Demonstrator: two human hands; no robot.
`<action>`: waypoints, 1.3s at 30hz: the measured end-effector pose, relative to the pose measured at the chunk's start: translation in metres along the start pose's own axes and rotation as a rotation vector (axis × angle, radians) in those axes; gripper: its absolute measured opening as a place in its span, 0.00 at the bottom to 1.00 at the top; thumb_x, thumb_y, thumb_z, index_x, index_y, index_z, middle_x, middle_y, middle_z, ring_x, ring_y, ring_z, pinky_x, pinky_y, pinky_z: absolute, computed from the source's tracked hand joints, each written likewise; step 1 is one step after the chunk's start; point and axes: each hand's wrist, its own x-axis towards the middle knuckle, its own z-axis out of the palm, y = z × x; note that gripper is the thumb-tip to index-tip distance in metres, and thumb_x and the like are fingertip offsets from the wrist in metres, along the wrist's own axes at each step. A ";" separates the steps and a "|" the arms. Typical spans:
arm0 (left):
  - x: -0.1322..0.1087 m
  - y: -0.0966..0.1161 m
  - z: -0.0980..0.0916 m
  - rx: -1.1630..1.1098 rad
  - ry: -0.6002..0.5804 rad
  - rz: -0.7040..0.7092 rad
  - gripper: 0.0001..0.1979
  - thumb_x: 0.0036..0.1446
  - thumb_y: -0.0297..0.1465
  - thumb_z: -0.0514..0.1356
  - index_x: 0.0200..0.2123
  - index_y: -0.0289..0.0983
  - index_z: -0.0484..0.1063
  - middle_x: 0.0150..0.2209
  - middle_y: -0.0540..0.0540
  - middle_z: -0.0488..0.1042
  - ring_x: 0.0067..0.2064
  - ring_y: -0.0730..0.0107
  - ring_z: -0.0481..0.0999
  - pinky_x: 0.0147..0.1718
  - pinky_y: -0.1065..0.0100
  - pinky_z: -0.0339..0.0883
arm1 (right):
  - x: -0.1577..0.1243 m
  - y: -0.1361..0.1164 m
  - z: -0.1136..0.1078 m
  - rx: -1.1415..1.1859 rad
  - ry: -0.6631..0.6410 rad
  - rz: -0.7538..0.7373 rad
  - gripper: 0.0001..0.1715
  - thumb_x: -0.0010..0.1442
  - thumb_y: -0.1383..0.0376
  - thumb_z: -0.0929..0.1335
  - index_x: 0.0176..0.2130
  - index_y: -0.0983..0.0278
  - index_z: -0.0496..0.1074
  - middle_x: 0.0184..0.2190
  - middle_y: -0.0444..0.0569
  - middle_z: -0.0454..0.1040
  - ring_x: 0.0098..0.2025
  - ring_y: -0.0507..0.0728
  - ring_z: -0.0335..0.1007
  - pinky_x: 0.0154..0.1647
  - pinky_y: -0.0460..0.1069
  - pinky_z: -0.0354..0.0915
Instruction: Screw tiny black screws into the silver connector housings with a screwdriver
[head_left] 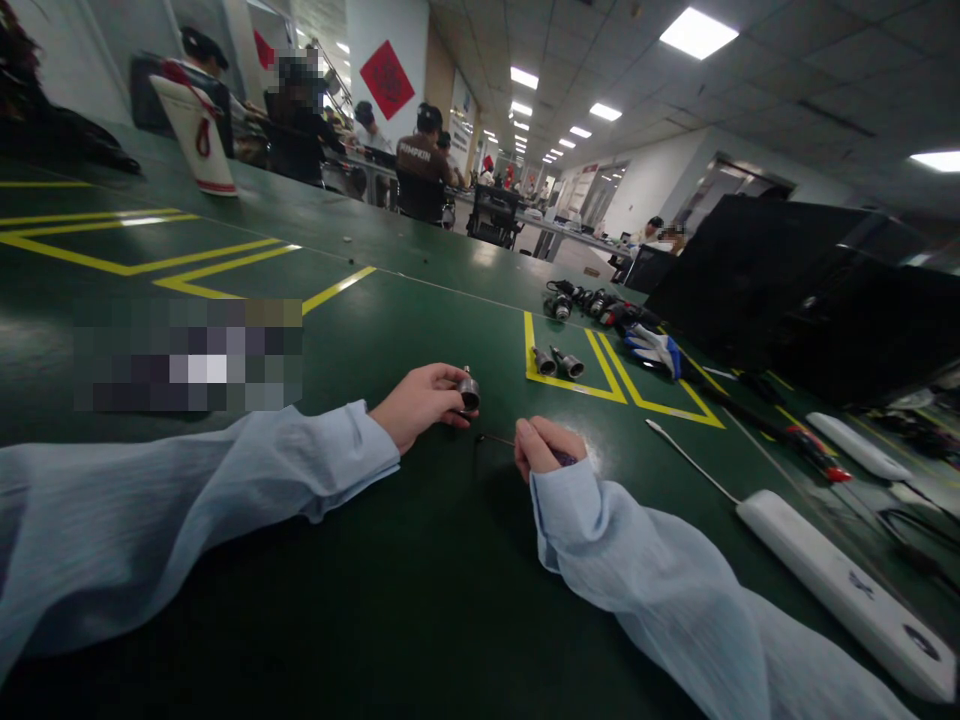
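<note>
My left hand (421,402) grips a small cup-shaped metal fitting (469,393) with a narrow stem, its round opening tipped toward me. A short way to the right, my right hand (546,444) is closed around a thin tool (499,440) with a slim shaft and a dark tip. The tip points left and lies just below the fitting, apart from it. Fingers hide most of the tool's dark handle, so its exact kind is unclear. Two similar metal fittings (568,363) lie inside a yellow taped square beyond my hands.
Yellow tape (577,388) marks areas on the green table (420,560). Dark metal parts (562,305) and a blue-white glove (652,350) lie at the back right. A white power strip (840,590) and black monitor (780,290) stand right; a white cup-like container (196,135) stands left.
</note>
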 end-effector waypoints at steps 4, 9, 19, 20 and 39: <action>0.000 -0.001 -0.001 -0.015 -0.015 -0.002 0.17 0.42 0.15 0.56 0.38 0.31 0.64 0.35 0.42 0.71 0.33 0.66 0.75 0.28 0.69 0.71 | 0.001 -0.001 -0.002 0.022 -0.015 0.030 0.23 0.55 0.59 0.60 0.12 0.62 0.58 0.08 0.40 0.57 0.15 0.48 0.53 0.19 0.45 0.53; 0.001 -0.002 -0.003 -0.049 -0.037 0.005 0.17 0.42 0.15 0.57 0.38 0.31 0.65 0.35 0.42 0.72 0.34 0.65 0.75 0.28 0.68 0.71 | 0.004 -0.002 -0.004 0.164 0.042 0.121 0.23 0.54 0.59 0.61 0.13 0.63 0.58 0.08 0.39 0.56 0.12 0.46 0.51 0.14 0.44 0.50; 0.000 -0.002 -0.003 -0.036 -0.078 0.027 0.17 0.44 0.16 0.58 0.39 0.32 0.64 0.36 0.41 0.72 0.36 0.65 0.75 0.28 0.68 0.71 | 0.005 0.006 -0.001 0.219 0.027 0.170 0.23 0.52 0.56 0.62 0.13 0.64 0.59 0.08 0.38 0.56 0.11 0.45 0.49 0.12 0.44 0.46; 0.000 -0.003 -0.003 -0.040 -0.087 0.034 0.17 0.44 0.16 0.59 0.39 0.32 0.64 0.36 0.41 0.73 0.36 0.64 0.75 0.28 0.68 0.72 | 0.005 0.007 -0.001 0.217 0.021 0.170 0.23 0.52 0.56 0.62 0.13 0.64 0.59 0.08 0.38 0.55 0.11 0.45 0.49 0.11 0.44 0.45; -0.006 -0.003 -0.001 0.016 -0.216 0.023 0.18 0.44 0.20 0.61 0.41 0.33 0.66 0.43 0.40 0.70 0.41 0.64 0.73 0.42 0.57 0.69 | 0.006 0.002 0.002 0.226 0.079 0.195 0.23 0.52 0.55 0.63 0.13 0.64 0.60 0.08 0.39 0.56 0.11 0.46 0.50 0.12 0.44 0.46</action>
